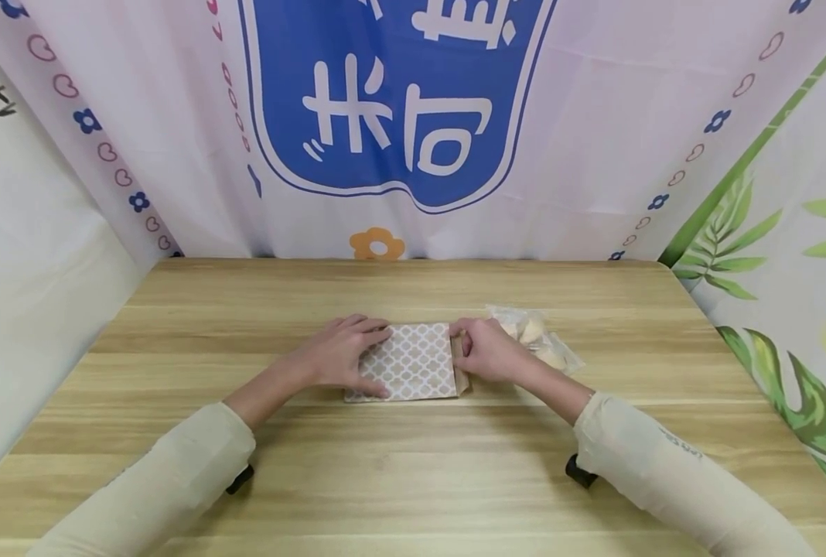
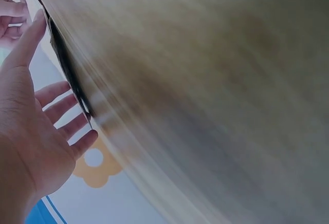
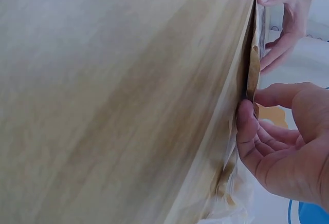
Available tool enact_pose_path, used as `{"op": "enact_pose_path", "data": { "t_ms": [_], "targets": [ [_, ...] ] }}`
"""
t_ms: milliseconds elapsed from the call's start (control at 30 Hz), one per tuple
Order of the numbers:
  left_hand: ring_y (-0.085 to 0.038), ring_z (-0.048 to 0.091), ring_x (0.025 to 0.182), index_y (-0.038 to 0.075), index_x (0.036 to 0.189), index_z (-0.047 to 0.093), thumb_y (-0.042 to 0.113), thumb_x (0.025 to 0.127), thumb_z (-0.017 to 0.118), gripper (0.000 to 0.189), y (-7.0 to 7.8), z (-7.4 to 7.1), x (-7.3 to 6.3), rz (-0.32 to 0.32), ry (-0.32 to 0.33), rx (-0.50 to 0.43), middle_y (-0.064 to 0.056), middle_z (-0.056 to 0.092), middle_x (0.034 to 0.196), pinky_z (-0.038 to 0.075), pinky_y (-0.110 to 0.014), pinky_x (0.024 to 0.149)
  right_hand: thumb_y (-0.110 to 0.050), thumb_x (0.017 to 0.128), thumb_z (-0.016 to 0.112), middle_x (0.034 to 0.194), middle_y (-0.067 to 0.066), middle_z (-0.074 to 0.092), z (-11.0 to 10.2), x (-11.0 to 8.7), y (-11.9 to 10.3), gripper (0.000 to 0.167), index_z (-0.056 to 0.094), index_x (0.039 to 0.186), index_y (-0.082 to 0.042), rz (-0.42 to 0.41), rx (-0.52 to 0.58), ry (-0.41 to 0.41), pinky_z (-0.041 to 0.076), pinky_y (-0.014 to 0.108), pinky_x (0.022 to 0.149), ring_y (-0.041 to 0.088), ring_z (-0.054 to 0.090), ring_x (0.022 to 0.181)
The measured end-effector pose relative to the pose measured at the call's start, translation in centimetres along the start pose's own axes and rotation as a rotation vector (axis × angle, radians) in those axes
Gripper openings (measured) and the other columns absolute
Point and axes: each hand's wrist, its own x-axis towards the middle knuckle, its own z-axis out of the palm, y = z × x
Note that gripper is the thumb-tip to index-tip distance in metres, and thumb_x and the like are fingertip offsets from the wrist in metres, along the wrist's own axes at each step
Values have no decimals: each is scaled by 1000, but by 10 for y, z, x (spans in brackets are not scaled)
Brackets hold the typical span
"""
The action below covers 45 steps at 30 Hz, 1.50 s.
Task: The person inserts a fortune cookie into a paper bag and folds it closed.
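Note:
A flat paper bag (image 1: 413,362) with a white-and-tan lattice pattern lies on the table, its brown end facing right. My left hand (image 1: 339,354) rests on the bag's left part, thumb near the front edge and fingers spread toward the back edge. In the left wrist view those fingers of the left hand (image 2: 43,126) look fairly straight. At the brown end, my right hand (image 1: 493,352) pinches the paper. The right wrist view shows the thumb and index finger of the right hand (image 3: 295,147) on the bag's brown edge (image 3: 253,72).
Just beyond the right hand lie clear plastic packets (image 1: 552,354) with pale rounded pieces inside, partly hidden by that hand. The wooden table (image 1: 385,480) ends at a printed curtain (image 1: 594,155) behind it.

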Motion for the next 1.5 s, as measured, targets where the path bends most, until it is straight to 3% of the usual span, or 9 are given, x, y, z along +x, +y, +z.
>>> {"op": "enact_pose_path", "data": {
  "t_ms": [400,633,700,900,1100,1233,1367,1433,1500],
  "targets": [
    [-42,40,146,3,154,47,73,78,75,107,-2,-1,-3,2,-7,-13,-17,42,161,34,-64,117,-7,87,81,69,1,61,3,3,3,34,65,115,4,31,44,-39,42,21,54,9,50,57],
    [-43,36,148,2,154,47,71,79,76,107,-2,-1,-3,-4,-12,-32,-18,41,162,30,-65,119,-7,85,82,107,12,69,7,5,8,33,70,115,1,6,58,36,49,32,80,17,55,87],
    [-44,35,148,2,154,47,70,79,77,106,-2,-1,-2,-4,-12,-38,-18,40,162,30,-66,119,-5,86,82,109,13,70,9,5,9,32,70,115,1,13,89,46,49,32,79,17,56,86],
    [-44,35,148,1,153,48,69,79,77,105,-2,0,-1,11,-3,-43,-18,40,162,31,-66,118,1,85,79,83,5,60,10,7,10,31,68,114,3,49,212,39,45,26,65,13,52,72],
    [-44,35,148,2,153,48,69,79,78,104,-2,0,0,19,-3,-58,-17,39,163,30,-66,119,5,83,77,83,3,56,13,8,10,33,68,115,5,78,320,59,42,23,65,13,47,75],
    [-45,36,148,3,154,47,68,80,78,103,-2,0,1,27,-2,-67,-18,39,163,30,-65,120,11,84,74,98,13,64,16,8,10,33,65,116,8,69,428,74,45,22,68,16,52,80],
    [-45,35,148,2,155,46,67,80,78,104,-2,0,1,22,-3,-77,-20,38,163,29,-65,120,13,88,69,131,28,62,17,8,11,35,62,122,13,48,531,74,55,20,85,25,65,108],
    [-45,35,148,2,155,45,66,80,78,104,-3,0,1,17,-7,-81,-20,37,163,28,-65,120,11,91,67,132,30,62,18,8,11,36,60,126,12,61,575,63,57,21,78,25,67,106],
    [-44,35,148,2,155,44,67,80,78,105,-3,0,1,15,-9,-81,-20,37,163,28,-65,120,10,94,64,124,29,66,18,7,10,37,59,130,11,86,619,53,56,21,65,20,68,89]
  ]
}}
